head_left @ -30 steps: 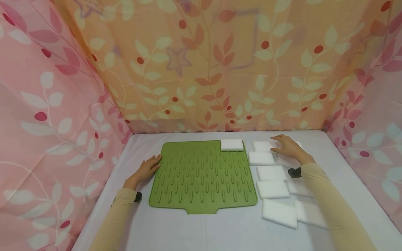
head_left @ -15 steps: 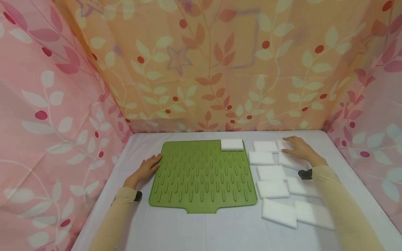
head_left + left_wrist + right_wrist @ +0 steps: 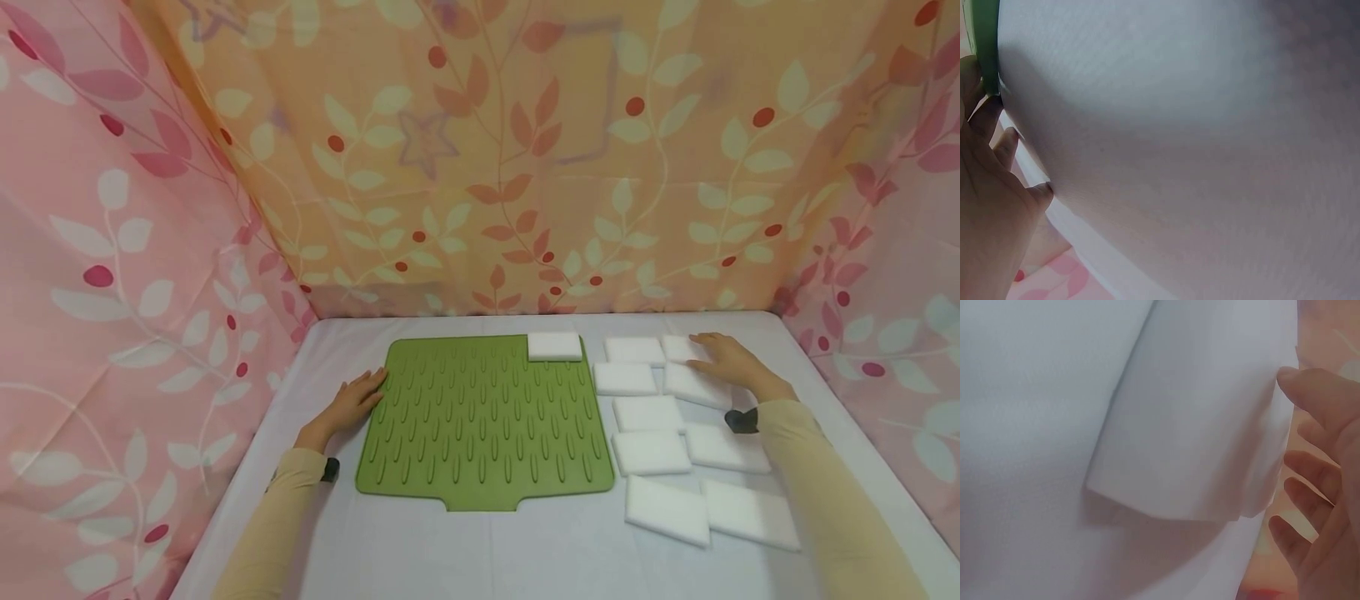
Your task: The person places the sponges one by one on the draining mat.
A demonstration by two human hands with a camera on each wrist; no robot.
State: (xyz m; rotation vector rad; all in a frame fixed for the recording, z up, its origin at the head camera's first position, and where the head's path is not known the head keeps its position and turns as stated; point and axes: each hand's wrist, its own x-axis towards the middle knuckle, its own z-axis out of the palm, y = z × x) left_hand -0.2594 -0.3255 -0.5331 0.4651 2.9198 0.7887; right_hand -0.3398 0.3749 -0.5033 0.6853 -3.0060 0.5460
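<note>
A green silicone mat (image 3: 483,417) with raised ribs lies flat on the white table. My left hand (image 3: 352,404) rests at the mat's left edge, fingers relaxed; the left wrist view shows its fingertips against the green rim (image 3: 986,47). One white sponge (image 3: 554,346) lies on the mat's far right corner. To the right, my right hand (image 3: 731,364) is over the far sponge (image 3: 681,348) and the sponge (image 3: 696,383) in front of it, partly covering both. In the right wrist view its fingers are spread, the thumb close to a sponge (image 3: 1191,412).
Several more white sponges lie in two rough columns right of the mat, among them a near-left sponge (image 3: 667,510) and a near-right sponge (image 3: 752,514). Floral curtains (image 3: 495,167) rise behind the table (image 3: 420,554) and along both sides.
My right hand has moved rightward from the left column of sponges to the far sponges of the right column. My left hand has stayed at the mat's edge.
</note>
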